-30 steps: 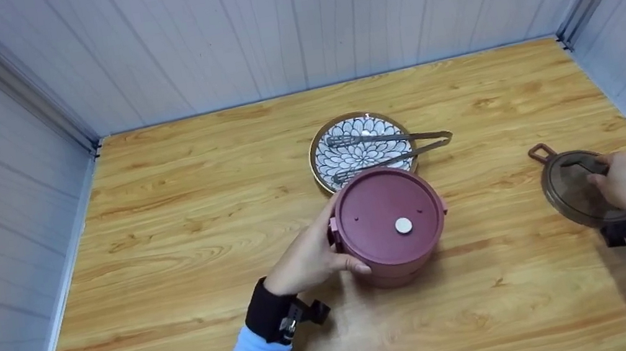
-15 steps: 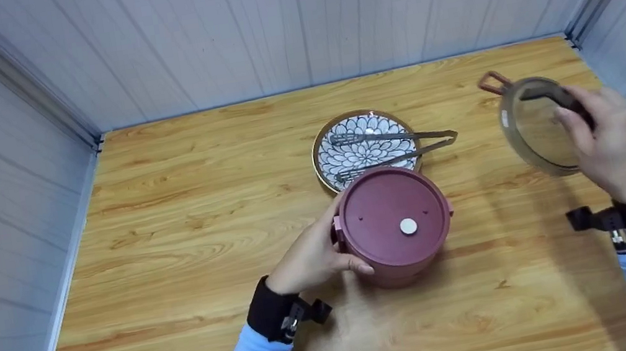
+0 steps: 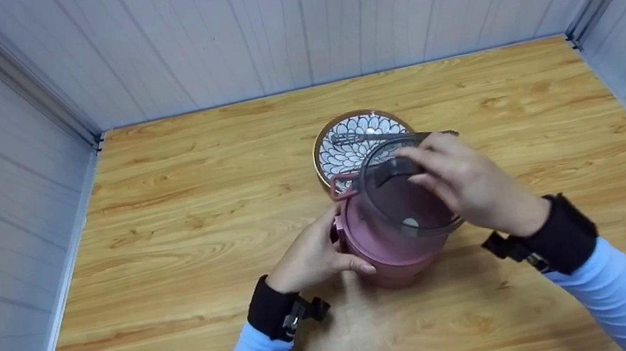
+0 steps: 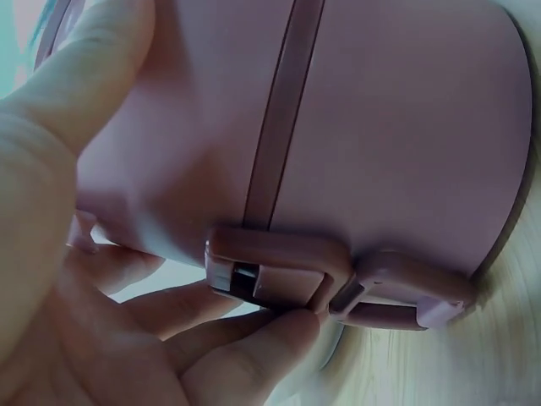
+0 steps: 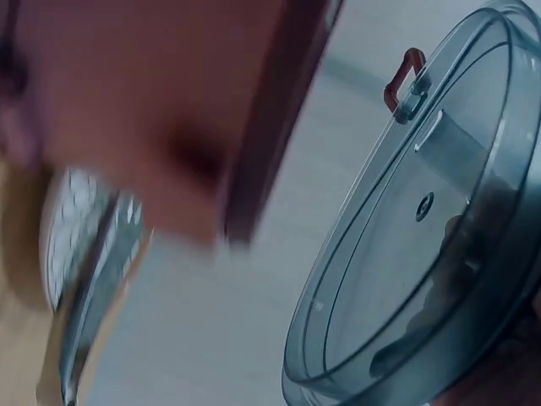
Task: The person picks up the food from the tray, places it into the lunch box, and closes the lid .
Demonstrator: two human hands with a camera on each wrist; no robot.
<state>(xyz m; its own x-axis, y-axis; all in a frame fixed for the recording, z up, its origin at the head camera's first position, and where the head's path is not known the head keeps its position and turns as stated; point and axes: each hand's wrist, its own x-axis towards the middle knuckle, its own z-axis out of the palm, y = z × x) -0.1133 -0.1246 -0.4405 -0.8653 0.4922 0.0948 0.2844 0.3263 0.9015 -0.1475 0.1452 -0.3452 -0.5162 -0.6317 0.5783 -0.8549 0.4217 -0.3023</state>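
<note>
A round maroon-pink lunch container (image 3: pixel 395 275) with side clasps stands on the table. My left hand (image 3: pixel 313 257) grips its left side, thumb on the front and fingers around the clasps (image 4: pixel 279 269) in the left wrist view. With my right hand (image 3: pixel 465 183) I hold a clear, dark-tinted lid (image 5: pixel 372 279) by the handle on its top. The lid is tilted above the container, hiding most of its flat maroon top. In the right wrist view a gap shows between lid and container. A small reddish loop (image 3: pixel 343 186) sticks out from the lid's left edge.
Behind the container lies a flower-patterned plate (image 3: pixel 335 156) with a brown rim. Metal tongs (image 3: pixel 369 136) rest across it, partly hidden by the lid and right hand. Panelled walls (image 3: pixel 276 24) bound the wooden table (image 3: pixel 186 208) at the back and both sides.
My right hand has lifted the clear lid off the table at the right and carried it left over the container. My left hand keeps its grip on the container.
</note>
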